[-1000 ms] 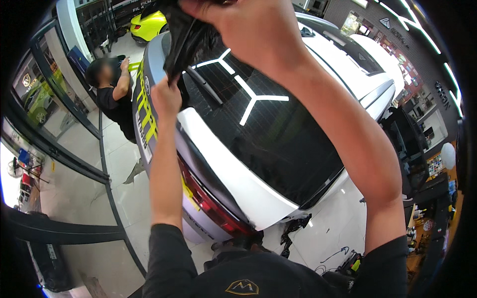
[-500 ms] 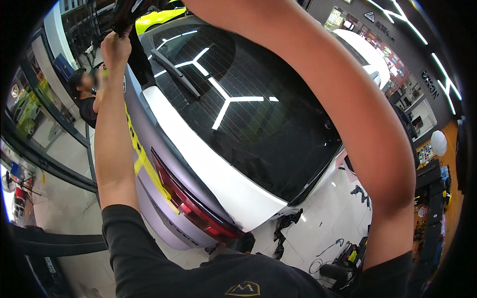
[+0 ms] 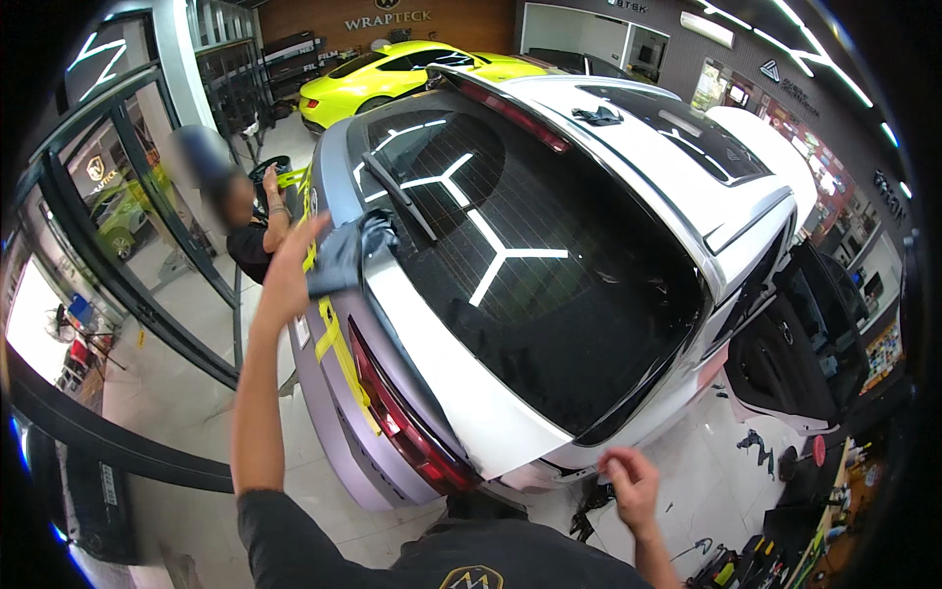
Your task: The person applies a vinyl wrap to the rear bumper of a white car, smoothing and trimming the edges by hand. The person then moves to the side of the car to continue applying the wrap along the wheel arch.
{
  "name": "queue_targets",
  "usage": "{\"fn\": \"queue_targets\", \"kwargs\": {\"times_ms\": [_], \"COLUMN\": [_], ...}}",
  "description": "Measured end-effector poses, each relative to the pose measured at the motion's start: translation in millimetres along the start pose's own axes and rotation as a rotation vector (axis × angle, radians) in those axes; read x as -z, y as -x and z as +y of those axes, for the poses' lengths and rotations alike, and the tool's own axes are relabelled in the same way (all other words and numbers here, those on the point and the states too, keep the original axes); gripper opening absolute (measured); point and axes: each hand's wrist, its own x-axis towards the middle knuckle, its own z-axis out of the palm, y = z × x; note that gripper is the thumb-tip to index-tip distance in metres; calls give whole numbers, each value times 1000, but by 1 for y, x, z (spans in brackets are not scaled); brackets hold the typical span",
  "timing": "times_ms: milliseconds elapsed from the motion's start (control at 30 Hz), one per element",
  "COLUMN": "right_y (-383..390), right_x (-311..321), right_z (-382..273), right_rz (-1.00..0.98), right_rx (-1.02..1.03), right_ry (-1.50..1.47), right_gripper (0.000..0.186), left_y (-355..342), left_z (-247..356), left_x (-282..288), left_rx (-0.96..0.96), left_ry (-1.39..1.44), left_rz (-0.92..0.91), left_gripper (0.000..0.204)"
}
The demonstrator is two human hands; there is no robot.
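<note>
In front of me is the rear of a white car [image 3: 481,412], partly covered in lilac film [image 3: 343,432], with a blue-grey strip [image 3: 339,177] along its tailgate. My left hand [image 3: 287,275] is over the tailgate, fingers stretched out. Right beside it, a crumpled dark blue-grey sheet [image 3: 343,257], film or cloth, lies across the tailgate edge; whether the thumb touches it is unclear. My right hand [image 3: 633,486] hangs low by the rear corner, fingers curled in and tips together. Anything inside them is too small to see. Yellow tape [image 3: 343,368] runs above the red tail light [image 3: 402,432].
Another person [image 3: 250,226] works at the car's far left end, holding something yellow-green. A glass door [image 3: 128,226] stands at left. An open car door [image 3: 800,339] juts out at right. Black scraps [image 3: 756,450] and tools [image 3: 746,564] lie on the floor. A yellow-green car [image 3: 392,74] stands behind.
Both arms have come down from a high reach. The left hand, earlier up at a dark bunch, is now beside the dark sheet; the right hand has come into view. The view has shifted.
</note>
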Motion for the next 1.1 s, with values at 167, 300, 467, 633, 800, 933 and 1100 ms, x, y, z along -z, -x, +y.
{"fn": "queue_targets", "kwargs": {"times_ms": [167,300,467,633,800,933,1100], "right_y": [95,180,226,83,23,33,55], "right_x": [31,110,241,202,91,71,51], "right_z": [261,399,477,342,108,-8,-54], "right_rz": [39,-332,136,259,-430,-673,-185], "right_rx": [-645,-923,-1188,-781,-380,516,804], "right_ry": [135,506,198,-222,-777,-842,-806], "right_gripper": [20,20,18,30,25,25,33], "left_y": [172,398,623,650,593,508,422], "left_z": [57,1,80,232,257,210,210], "left_x": [-5,0,-35,-62,-78,-110,-153], "left_rx": [649,1042,1814,1801,1488,1251,1214], "left_ry": [185,-72,-65,174,211,264,253], "left_rz": [162,339,-422,-1078,-1144,-964,-859], "left_gripper": [58,32,22,24,26,32,30]}}
